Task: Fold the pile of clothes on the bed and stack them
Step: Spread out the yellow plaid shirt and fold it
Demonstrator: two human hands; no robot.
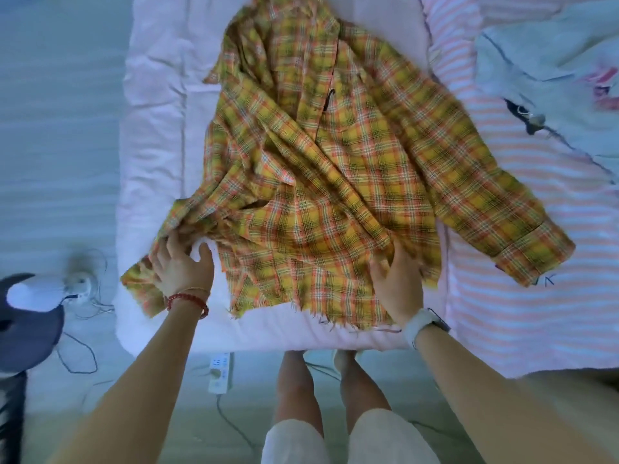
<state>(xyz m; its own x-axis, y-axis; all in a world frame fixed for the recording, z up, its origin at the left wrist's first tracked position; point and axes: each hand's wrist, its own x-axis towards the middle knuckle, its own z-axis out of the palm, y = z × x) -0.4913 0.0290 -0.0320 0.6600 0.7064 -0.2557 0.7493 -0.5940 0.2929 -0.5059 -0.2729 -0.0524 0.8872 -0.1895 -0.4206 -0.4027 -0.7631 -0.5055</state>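
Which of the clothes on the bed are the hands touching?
The yellow plaid shirt, spread in the middle. The left hand and right hand touch its bottom edge; the pale blue garment lies untouched at far right.

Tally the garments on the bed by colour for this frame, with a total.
Yellow plaid shirt: 1
Pale blue garment: 1
Total: 2

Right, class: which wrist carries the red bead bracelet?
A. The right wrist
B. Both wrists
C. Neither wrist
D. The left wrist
D: the red bead bracelet circles the wrist behind the left hand, which touches the plaid shirt, while the wrist behind the right hand wears a white watch.
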